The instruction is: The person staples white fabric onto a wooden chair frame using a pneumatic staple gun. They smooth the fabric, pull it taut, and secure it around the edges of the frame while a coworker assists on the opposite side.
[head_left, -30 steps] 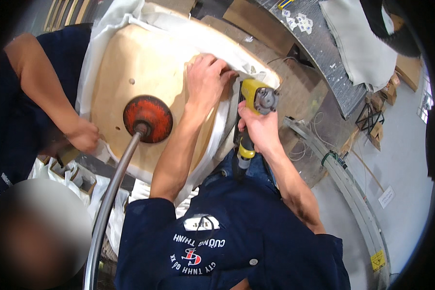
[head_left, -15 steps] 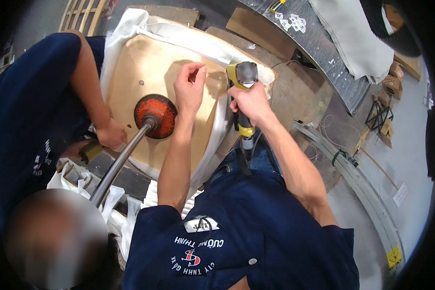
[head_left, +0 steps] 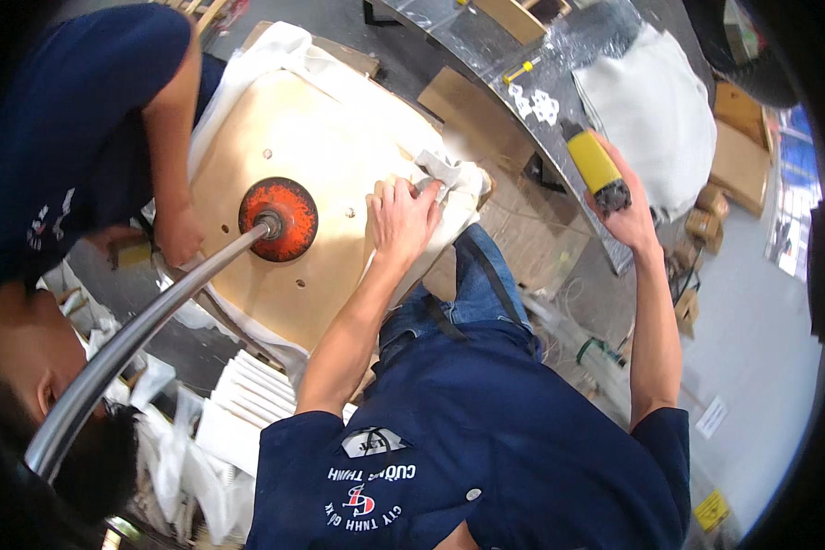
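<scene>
My left hand point(head_left: 401, 218) rests at the right edge of a pale wooden panel point(head_left: 325, 147), fingers apart and bent onto it. Its thumb side touches the bunched white fabric point(head_left: 442, 167) wrapped round the panel's edge. Held out to the right, my right hand point(head_left: 634, 215) is closed on a yellow and black power drill point(head_left: 594, 165), beside the dark worktable. An orange round disc point(head_left: 280, 220) on a metal rod presses on the panel. Across it, a co-worker's hand point(head_left: 179, 234) is at the panel's left edge.
Grey-white cloth point(head_left: 655, 119) covers part of the dark worktable point(head_left: 467, 46). A yellow-handled tool point(head_left: 522, 71) and white paper pieces point(head_left: 533, 104) lie there too. The curved metal rod point(head_left: 147, 321) crosses the left side, near the co-worker's head. White folded material point(head_left: 238, 412) is stacked below the panel.
My right hand has carried the drill away from my body, to the right beside the worktable. My left hand has moved right and come down from above the panel onto its edge, its fingers opening.
</scene>
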Demonstrator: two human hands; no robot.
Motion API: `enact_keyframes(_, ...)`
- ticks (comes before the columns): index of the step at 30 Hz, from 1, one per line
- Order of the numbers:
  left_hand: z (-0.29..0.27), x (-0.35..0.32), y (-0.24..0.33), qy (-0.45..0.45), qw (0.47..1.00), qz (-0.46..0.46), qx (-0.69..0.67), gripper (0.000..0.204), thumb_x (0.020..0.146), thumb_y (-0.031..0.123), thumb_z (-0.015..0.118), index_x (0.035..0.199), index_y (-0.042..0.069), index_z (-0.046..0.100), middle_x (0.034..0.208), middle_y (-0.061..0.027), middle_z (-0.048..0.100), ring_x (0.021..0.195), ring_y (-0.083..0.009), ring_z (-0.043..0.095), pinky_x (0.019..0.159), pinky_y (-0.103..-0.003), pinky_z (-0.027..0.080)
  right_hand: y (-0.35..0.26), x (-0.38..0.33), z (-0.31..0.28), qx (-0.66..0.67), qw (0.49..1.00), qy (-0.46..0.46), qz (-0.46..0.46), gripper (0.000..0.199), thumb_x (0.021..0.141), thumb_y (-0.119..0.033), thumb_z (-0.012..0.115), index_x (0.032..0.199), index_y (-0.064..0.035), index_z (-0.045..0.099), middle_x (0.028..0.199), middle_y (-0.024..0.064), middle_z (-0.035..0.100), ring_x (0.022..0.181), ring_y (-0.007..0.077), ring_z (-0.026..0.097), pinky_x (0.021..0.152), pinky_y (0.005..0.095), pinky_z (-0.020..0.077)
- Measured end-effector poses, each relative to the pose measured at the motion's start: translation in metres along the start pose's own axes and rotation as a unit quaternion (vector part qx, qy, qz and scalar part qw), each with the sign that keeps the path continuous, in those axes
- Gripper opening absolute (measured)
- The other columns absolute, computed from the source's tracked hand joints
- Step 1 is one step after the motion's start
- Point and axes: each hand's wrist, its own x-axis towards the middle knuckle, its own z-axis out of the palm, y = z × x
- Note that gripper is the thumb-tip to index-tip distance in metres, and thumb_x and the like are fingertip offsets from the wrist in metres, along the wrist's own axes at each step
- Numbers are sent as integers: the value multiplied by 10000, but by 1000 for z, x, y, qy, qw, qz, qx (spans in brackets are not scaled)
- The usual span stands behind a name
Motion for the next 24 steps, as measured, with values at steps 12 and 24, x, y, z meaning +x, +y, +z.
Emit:
enact_keyframes(12,-5,-25,21,140,966,-216,28,364,850,246,700,1214,261,698,1047,-51,602,1019,-277,573,873,-467,443,69,93,45,26,944,-318,-87,698,733,10,682,1418,-34,556,1258,197,702,1220,290,672,1048,354,490)
enact_keyframes(24,60,-60,21,461,796,-372,126,212,809,215,716,1016,169,711,981,-8,611,986,-217,589,836,-395,465,-48,187,142,-199,713,-569,-357,659,736,-53,745,1377,-42,592,1141,241,723,1074,391,710,936,389,547)
